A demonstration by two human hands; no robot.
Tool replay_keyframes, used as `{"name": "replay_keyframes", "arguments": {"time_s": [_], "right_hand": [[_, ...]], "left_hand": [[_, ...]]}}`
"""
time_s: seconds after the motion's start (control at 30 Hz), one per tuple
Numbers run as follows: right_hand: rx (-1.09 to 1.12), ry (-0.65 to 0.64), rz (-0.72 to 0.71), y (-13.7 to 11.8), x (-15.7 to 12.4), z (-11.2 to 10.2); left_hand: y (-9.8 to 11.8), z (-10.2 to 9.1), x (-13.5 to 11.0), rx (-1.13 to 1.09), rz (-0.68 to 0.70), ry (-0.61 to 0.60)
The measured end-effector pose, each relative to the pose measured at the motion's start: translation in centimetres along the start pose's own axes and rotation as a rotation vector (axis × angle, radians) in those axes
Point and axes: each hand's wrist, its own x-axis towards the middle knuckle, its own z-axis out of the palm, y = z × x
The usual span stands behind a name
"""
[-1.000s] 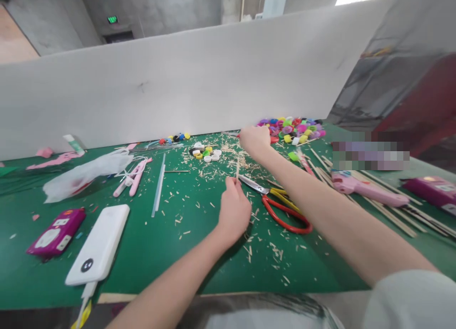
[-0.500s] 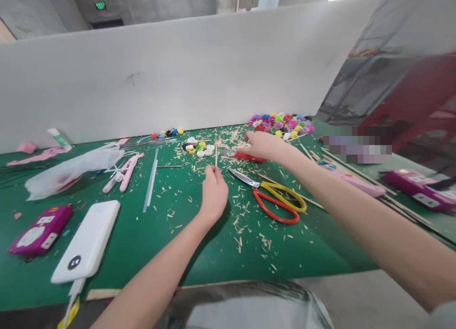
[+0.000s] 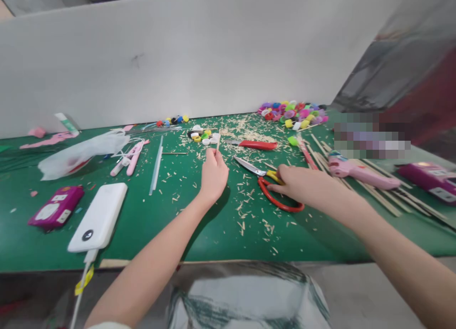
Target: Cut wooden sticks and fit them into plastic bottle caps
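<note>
My left hand (image 3: 214, 176) is closed in a pinch around a thin wooden stick (image 3: 218, 141), which points up and away from me. To the right, scissors (image 3: 252, 167) with one red and one yellow handle lie on the green table. My right hand (image 3: 295, 180) has its thumb and fingers closed on those handles, covering much of the yellow one. Just beyond them lies a red-handled knife (image 3: 257, 145), touched by neither hand. Past the stick's tip sits a small group of white, yellow and black plastic rings (image 3: 203, 136).
Pale wood shavings (image 3: 242, 127) litter the table. Colourful plastic pieces (image 3: 292, 114) are heaped at the back right. A pink glue gun (image 3: 363, 173) rests on wooden strips at right. A white power bank (image 3: 98, 217), purple pack (image 3: 57, 208) and plastic bag (image 3: 83, 153) lie left.
My right hand has left the red-handled knife and come nearer, onto the scissors' handles. The left hand still pinches the stick. The view has tilted down slightly.
</note>
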Motion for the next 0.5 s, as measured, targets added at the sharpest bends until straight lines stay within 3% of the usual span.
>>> {"name": "replay_keyframes", "arguments": {"time_s": [0.23,0.4,0.5], "right_hand": [[0.091,0.139,-0.022,1.4,1.4,1.3],[0.104,-0.001,0.03,1.4,1.5,0.4],[0.108,-0.02,0.025,1.5,1.4,-0.2]], "left_hand": [[-0.2,-0.2,0.2,0.023,-0.002,-0.017],[-0.3,-0.2,0.3,0.017,0.039,-0.012],[-0.4,-0.2,0.3,0.017,0.048,-0.013]]}}
